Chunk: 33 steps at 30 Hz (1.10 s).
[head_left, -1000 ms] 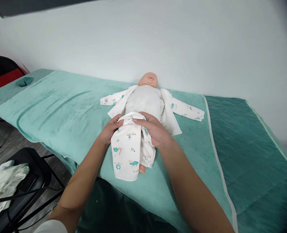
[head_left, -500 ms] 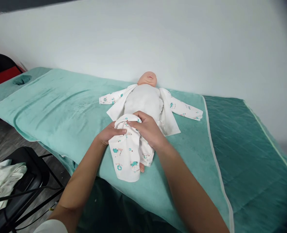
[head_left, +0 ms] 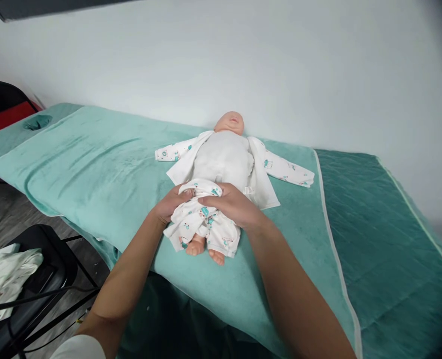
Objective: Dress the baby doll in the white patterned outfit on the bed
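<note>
A baby doll [head_left: 224, 158] lies on its back on a light green towel [head_left: 101, 169], head toward the wall. An open white printed jacket [head_left: 277, 169] is spread under its torso, sleeves out to both sides. White printed trousers [head_left: 206, 224] cover its legs, bunched at the waist, and both bare feet [head_left: 202, 249] stick out of the cuffs. My left hand [head_left: 168, 205] grips the waistband on the doll's left side of the picture. On the other side of the waistband, my right hand [head_left: 232, 204] pinches the cloth over the belly.
The towel covers a massage table [head_left: 393, 239] with a darker green quilted cover at the right. A black chair [head_left: 37, 279] with crumpled white cloth [head_left: 4, 284] stands at the lower left. Another black and red chair [head_left: 0, 107] is at the far left. A white wall runs behind.
The trousers have been drawn up toward the doll's waist. The loose left leg has bunched up and both feet now show at the cuffs.
</note>
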Each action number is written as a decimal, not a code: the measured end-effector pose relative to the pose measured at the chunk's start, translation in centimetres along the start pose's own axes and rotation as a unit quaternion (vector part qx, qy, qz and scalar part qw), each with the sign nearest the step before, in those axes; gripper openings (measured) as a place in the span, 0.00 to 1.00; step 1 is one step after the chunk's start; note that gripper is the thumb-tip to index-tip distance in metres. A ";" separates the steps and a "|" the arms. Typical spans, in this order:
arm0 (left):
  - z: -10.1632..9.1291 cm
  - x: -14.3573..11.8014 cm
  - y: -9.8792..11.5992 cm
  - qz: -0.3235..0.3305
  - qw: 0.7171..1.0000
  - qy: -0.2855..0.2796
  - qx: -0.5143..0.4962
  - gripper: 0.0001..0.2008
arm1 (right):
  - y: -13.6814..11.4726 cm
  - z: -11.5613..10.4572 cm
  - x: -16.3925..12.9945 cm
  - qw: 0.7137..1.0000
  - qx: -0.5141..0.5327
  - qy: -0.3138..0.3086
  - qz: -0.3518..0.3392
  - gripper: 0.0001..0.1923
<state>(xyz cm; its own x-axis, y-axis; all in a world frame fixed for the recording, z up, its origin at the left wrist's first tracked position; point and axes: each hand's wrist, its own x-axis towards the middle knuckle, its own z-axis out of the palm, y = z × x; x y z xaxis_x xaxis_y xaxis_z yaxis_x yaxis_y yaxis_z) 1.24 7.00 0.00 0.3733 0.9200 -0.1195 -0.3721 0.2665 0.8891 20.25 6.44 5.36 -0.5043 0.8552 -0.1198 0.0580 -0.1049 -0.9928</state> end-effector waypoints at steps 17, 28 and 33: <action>-0.4 -0.4 -0.4 -0.006 0.999 -0.047 -0.010 0.22 | -1.0 -0.1 -0.5 0.994 -0.042 -0.089 -0.039 0.20; 7.0 -8.5 -0.5 0.002 0.989 0.140 0.043 0.17 | -0.6 -1.7 -0.8 0.973 -0.124 -0.178 -0.076 0.15; 9.3 -12.6 -1.2 -0.051 0.969 0.230 0.076 0.13 | -0.8 -1.3 -0.7 0.957 -0.210 -0.182 -0.079 0.07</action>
<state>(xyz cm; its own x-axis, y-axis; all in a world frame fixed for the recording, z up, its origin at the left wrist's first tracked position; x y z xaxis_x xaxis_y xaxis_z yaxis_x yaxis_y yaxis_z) 4.84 -7.59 4.56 -0.0286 0.9310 -0.3638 -0.2111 0.3502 0.9126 21.65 6.54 6.23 -0.7974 0.6024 -0.0356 0.2593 0.2889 -0.9216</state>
